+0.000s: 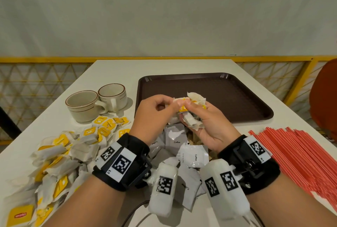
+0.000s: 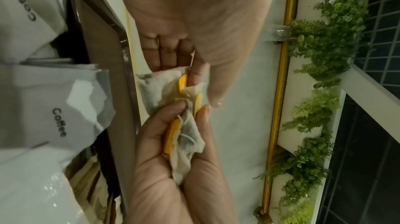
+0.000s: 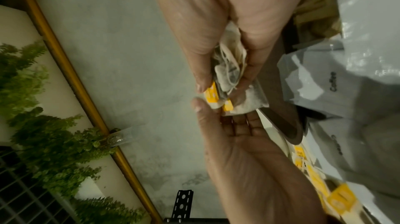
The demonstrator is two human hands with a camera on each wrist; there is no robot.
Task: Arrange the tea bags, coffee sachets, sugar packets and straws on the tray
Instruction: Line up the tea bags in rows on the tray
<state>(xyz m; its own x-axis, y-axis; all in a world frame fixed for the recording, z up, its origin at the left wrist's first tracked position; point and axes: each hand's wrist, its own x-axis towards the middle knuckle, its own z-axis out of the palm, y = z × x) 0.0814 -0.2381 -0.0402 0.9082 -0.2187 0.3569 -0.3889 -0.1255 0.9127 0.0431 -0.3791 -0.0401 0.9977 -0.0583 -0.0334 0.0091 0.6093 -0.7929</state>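
My right hand [image 1: 196, 115] grips a bunch of tea bags [image 1: 191, 122] with yellow tags, just above the near edge of the dark brown tray [image 1: 228, 88]. My left hand [image 1: 176, 103] pinches one tea bag [image 1: 182, 101] at the top of that bunch. In the left wrist view the left hand [image 2: 192, 82] meets the bunch [image 2: 188, 135] in the right hand [image 2: 190, 113]. A pile of loose tea bags [image 1: 62, 153] lies at the left. Grey coffee sachets [image 1: 176, 138] lie below my hands, and red straws [image 1: 295, 155] at the right.
Two cream cups [image 1: 85, 104] [image 1: 113, 97] stand left of the tray. Brown paper packets [image 1: 193, 140] show partly under the coffee sachets. A yellow railing [image 1: 54, 60] runs behind the white table [image 1: 116, 70]. An orange-red shape [image 1: 326, 95] is at the far right.
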